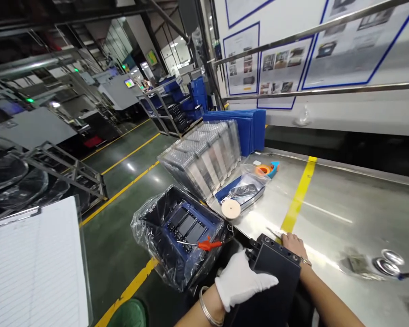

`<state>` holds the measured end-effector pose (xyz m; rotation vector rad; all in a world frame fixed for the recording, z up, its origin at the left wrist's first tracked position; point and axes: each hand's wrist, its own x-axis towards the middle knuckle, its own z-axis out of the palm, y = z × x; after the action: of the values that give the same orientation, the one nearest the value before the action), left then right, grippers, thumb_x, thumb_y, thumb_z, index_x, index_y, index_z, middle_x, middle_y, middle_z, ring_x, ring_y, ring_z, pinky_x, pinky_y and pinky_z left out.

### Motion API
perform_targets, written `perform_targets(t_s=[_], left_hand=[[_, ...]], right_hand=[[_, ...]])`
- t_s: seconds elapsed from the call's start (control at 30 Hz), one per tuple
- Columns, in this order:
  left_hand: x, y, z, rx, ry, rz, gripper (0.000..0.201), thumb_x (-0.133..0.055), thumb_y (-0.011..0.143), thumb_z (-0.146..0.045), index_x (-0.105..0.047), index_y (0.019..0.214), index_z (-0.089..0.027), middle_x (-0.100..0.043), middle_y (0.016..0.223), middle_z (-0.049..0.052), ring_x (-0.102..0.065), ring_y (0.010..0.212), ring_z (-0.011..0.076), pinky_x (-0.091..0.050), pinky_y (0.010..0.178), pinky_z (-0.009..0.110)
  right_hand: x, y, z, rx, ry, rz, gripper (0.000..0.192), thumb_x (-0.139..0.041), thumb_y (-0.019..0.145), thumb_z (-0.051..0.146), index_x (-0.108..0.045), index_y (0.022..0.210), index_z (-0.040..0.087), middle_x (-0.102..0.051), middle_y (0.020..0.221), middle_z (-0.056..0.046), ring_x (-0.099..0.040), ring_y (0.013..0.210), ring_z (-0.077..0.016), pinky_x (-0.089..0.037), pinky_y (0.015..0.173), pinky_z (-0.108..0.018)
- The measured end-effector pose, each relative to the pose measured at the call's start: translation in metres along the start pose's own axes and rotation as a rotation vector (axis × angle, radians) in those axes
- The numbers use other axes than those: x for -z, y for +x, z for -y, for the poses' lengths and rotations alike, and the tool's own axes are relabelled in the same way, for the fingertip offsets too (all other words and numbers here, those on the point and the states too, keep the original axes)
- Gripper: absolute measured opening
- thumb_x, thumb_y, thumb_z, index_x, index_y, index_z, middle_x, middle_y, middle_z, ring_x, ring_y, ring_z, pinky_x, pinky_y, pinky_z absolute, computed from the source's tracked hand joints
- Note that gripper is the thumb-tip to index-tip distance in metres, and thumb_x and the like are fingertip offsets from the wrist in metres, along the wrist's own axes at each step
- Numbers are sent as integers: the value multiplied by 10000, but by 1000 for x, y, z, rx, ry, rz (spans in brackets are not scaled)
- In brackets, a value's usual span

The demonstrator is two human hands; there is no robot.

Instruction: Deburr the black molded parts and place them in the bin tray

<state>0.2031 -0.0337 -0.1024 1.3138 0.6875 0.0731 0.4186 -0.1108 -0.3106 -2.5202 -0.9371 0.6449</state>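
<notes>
My left hand [243,279], in a white glove, is closed on a black rectangular metal part [276,272] with holes along its end face. The part is tilted in front of me, its lower end running out of view. Behind its far end, my bare right hand [295,247] rests low at the steel bench, fingers curled. A slim pointed metal tool [274,233] sticks out from those fingers; its grip is hidden. Left of the part, a red air blow gun [209,244] with a thin nozzle lies over a plastic-lined bin [150,247] holding several black parts.
On the steel bench [330,200] are a blue tray [259,197], a round cream disc [231,209], a tape dispenser [274,169] and round metal pieces [386,265]. Stacked clear trays [204,156] stand behind the bin. A clipboard [34,263] is at left, a green bin [127,313] below.
</notes>
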Motion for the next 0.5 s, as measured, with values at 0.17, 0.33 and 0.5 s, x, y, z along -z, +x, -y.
perform_targets(t_s=[0.17, 0.33, 0.5], left_hand=[[7, 4, 6, 17, -316, -118, 325, -781, 684, -287, -760, 965, -124, -770, 1051, 100, -702, 1028, 290, -506, 1008, 410], [11, 18, 21, 375, -994, -158, 412, -536, 935, -453, -738, 996, -99, -768, 935, 132, -708, 1013, 275, -471, 1065, 428], [2, 21, 30, 321, -1000, -238, 521, -588, 917, -425, -613, 1308, -81, -755, 1064, 125, -675, 1118, 277, -458, 1094, 407]], right_hand=[[23, -28, -15, -143, 147, -66, 270, -571, 976, 428, -613, 1025, 165, -648, 940, -23, -630, 780, -135, -546, 730, -324], [72, -107, -6, -8, 400, -86, 594, -279, 972, 650, -574, 1074, 145, -638, 689, -21, -592, 503, -146, -545, 521, -293], [122, -183, 37, 402, 465, -367, 348, -572, 894, 568, -691, 978, 252, -728, 947, -56, -722, 845, -175, -579, 763, -205]])
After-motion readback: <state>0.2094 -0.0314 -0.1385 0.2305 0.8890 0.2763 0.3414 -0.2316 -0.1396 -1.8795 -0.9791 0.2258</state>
